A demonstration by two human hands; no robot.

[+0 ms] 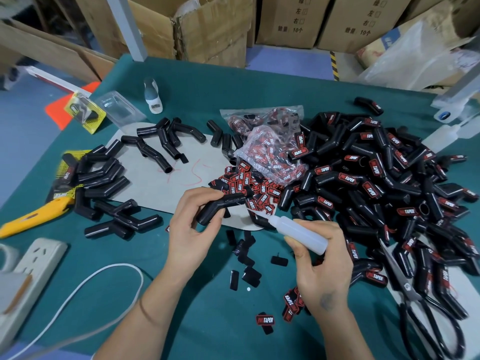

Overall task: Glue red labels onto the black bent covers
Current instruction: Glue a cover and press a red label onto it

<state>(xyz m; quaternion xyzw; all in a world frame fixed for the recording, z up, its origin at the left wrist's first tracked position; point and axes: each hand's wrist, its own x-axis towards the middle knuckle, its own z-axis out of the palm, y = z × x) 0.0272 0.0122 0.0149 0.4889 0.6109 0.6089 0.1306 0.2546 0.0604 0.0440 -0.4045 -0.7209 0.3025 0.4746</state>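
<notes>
Head view: left hand (193,224) grips a bare black cover (220,207), fingers curled round it, just above the cardboard sheet (153,183) on the green table (207,307). Right hand (320,268) holds a glue bottle (301,234), nozzle toward the cover. Loose red labels (249,187) lie just behind. Labelled covers (376,183) are piled right, unlabelled covers (104,183) left. Scissors (415,302) lie far right.

A packing workshop: stacked cardboard cartons (291,19) behind a green worktable (233,84) heaped with covers (376,178).
</notes>
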